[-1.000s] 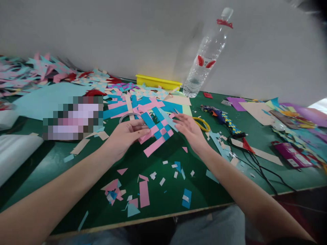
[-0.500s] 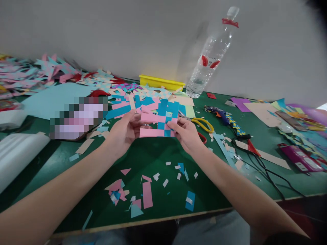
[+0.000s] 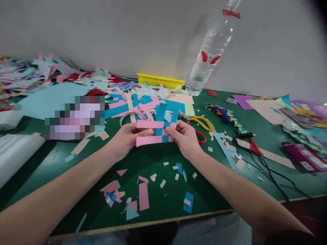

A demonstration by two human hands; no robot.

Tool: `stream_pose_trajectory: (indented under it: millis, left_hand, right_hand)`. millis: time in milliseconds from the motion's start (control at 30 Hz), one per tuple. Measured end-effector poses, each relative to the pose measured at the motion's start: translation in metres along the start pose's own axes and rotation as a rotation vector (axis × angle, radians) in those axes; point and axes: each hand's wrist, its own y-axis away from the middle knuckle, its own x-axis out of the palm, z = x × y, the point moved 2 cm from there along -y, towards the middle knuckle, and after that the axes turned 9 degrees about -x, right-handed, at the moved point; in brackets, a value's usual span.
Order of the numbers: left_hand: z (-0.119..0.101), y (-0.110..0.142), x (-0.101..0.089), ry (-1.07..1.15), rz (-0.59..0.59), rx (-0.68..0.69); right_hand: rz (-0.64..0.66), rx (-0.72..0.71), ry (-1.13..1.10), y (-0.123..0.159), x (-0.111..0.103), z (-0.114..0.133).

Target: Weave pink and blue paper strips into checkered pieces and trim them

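Pink and blue paper strips, woven over and under each other (image 3: 159, 125), are held up above the table between my hands. My right hand (image 3: 188, 139) pinches the right end of the weave, its thumb pressed on a crossing. On the other side, my left hand (image 3: 125, 140) is closed around the loose pink ends, with the thumb lying between the two pink strips and the fingers partly hidden behind. Blue ends stick up from the top. Just behind the weave lies a roll of clear tape (image 3: 125, 117), partly covered. Scissors with yellow and red handles (image 3: 203, 122) lie beyond my right hand.
Paper scraps (image 3: 143, 196) are scattered on the green table (image 3: 219, 190) near its front edge. A tall clear bottle (image 3: 212, 51) leans by the wall. At the back sits a yellow tray (image 3: 159, 81). Black cords (image 3: 268, 173) lie right; a blurred-out phone-like object (image 3: 76, 117) lies left.
The woven strips have come down slightly and tilted. My left thumb now lies forward between the pink strips. The tape roll shows more plainly behind them.
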Motion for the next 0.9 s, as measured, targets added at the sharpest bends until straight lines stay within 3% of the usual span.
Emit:
stream_pose_trajectory:
  millis: [233, 400, 900]
  left_hand:
    - [0.0001, 0.0027, 0.0007, -0.124, 0.057, 0.008]
    - [0.0006, 0.0010, -0.0005, -0.107, -0.008, 0.039]
    - [0.0037, -0.0014, -0.0049, -0.111, -0.039, 0.047]
  right_hand:
    - [0.049, -0.113, 0.181, 0.0046, 0.0022, 0.0052]
    - [0.066, -0.109, 0.164, 0.0051, 0.0020, 0.0063]
    - [0.024, -0.054, 0.109, 0.0009, -0.0029, 0.0048]
